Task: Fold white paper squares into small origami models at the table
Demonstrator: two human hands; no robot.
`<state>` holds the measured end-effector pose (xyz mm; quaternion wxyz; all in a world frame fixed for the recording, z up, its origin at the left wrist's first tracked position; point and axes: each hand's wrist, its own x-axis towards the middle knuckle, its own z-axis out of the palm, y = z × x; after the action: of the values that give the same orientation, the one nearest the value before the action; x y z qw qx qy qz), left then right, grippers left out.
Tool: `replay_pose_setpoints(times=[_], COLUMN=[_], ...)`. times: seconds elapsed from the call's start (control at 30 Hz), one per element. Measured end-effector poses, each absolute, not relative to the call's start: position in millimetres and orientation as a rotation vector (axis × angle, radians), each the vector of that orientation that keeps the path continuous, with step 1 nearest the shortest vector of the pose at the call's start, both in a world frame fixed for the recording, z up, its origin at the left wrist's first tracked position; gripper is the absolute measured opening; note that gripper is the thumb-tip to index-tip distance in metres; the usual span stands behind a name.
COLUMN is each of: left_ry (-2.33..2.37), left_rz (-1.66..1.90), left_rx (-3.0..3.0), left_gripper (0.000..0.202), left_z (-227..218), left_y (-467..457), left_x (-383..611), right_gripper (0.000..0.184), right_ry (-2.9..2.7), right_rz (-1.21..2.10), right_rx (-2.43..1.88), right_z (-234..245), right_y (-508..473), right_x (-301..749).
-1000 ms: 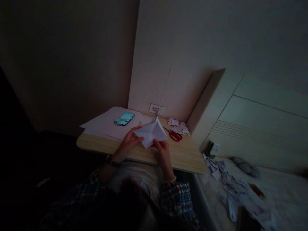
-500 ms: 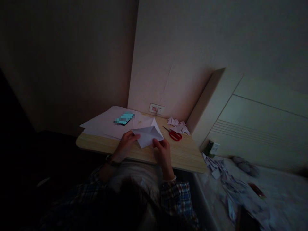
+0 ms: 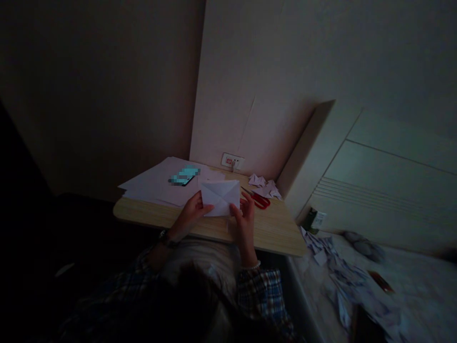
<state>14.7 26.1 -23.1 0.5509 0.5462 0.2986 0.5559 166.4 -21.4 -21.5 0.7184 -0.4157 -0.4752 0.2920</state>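
Note:
I hold a square white sheet of paper (image 3: 220,196) with diagonal creases just above the wooden table (image 3: 274,233). My left hand (image 3: 193,212) pinches its lower left edge. My right hand (image 3: 243,216) pinches its lower right edge, fingers curled. The sheet faces me nearly flat. Red-handled scissors (image 3: 257,199) lie just right of my right hand. A stack of white paper sheets (image 3: 157,188) lies on the table's left part, with a phone (image 3: 183,176) resting on it.
Several small folded paper pieces (image 3: 264,186) sit at the table's far right by the wall. A wall socket (image 3: 232,162) is behind. More folded paper pieces (image 3: 342,276) lie scattered on the bed at right, by a headboard (image 3: 385,190). The room is dim.
The paper was a partly folded, raised shape; it now spreads out as a flat creased square between my hands. Both hands shifted slightly upward.

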Motion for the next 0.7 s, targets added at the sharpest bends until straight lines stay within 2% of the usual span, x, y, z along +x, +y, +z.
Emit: replay_pose_setpoints(times=[0.1,0.27,0.5,0.7], left_ry=[0.72,0.69,0.632,0.599], left_rz=[1.317,1.301,1.284,1.323], left_rx=[1.297,1.306,1.251,1.166], left_gripper=[0.057,0.051,0.047,0.053], left_z=[-22,-21,-24,-26], left_y=[26,23,25,27], left_x=[15,15,14,14], right_gripper=[0.053,0.035,0.025,0.029], right_ry=[-1.073,-1.134,-1.231,-1.33], right_rz=[0.603,0.652,0.657,0.688], right_rx=[-0.923,-0.892,-0.843,-0.897], right_z=[-21,-27,-28,-18], right_y=[-22,-17,-21,-29], right_x=[167,168,169,167])
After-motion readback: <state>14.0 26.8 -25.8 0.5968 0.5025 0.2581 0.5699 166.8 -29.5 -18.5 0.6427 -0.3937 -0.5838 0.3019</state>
